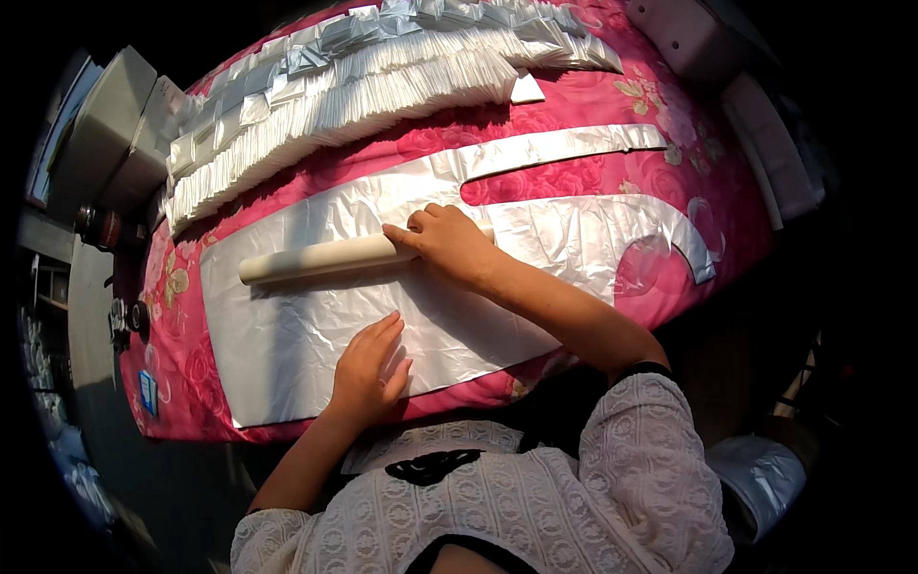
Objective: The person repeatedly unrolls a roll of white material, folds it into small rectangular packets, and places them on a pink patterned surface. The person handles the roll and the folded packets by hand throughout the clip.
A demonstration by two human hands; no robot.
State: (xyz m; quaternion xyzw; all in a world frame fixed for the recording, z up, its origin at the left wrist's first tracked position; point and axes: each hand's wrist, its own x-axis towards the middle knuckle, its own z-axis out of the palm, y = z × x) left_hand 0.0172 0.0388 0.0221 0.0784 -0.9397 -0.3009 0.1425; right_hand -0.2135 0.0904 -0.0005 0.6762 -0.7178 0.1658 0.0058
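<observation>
A thin, shiny white plastic sheet (316, 335) lies spread and slightly wrinkled before me. At its right end it splits into two strap-like parts, one long and straight, the lower one curving. Across its middle lies a pale, smooth tube (320, 258), its left end in view. My right hand (445, 244) grips this tube near its right end, thumb and fingers bent over it. Nearer to me, my left hand (368, 368) rests low over the sheet by its near edge, fingers stretched out and holding nothing.
The table wears a pink floral cloth (411, 143). Long rows of folded white packets (354, 105) stand along the far side. Grey bins (124, 124) stand at the left, with a dark lens-like object (100, 228) below. A box (679, 33) sits at the far right.
</observation>
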